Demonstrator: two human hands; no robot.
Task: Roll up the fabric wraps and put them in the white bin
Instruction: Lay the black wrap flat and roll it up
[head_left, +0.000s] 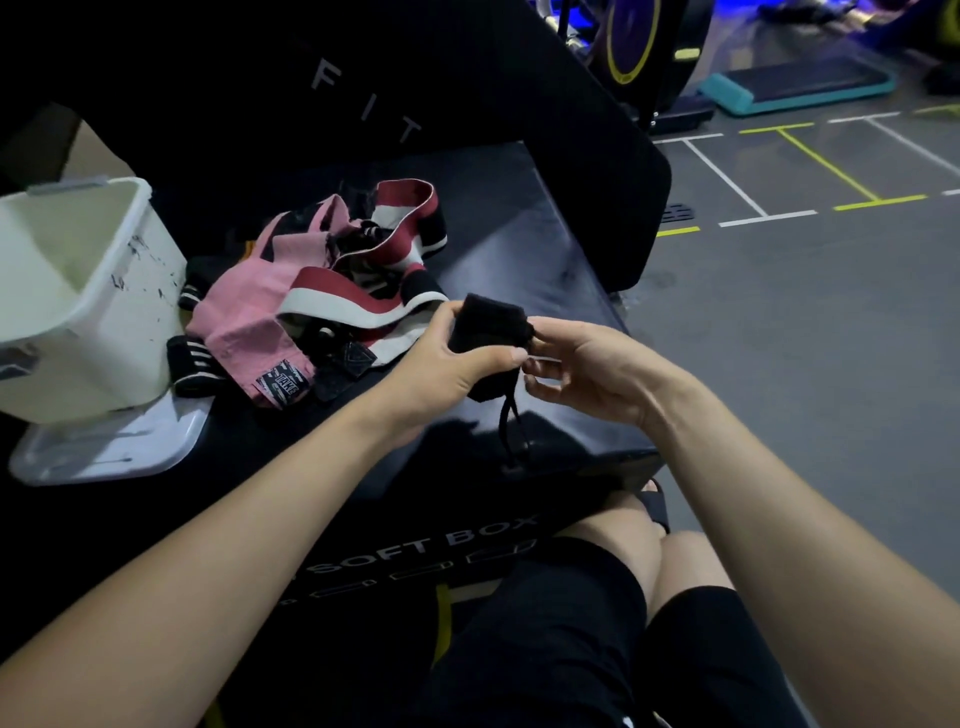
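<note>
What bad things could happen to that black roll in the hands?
The black wrap is held above the soft box by the left hand, the right hand only fingertips at its end, so it might unroll. Its dangling loop could snag. The white bin sits off left, so a toss could miss.

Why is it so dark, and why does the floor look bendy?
Head view: the light is dim, so the black wrap between the left hand and right hand almost melts into the black soft box; the wide lens bends the floor lines; the white bin looks slightly smeared.
</note>
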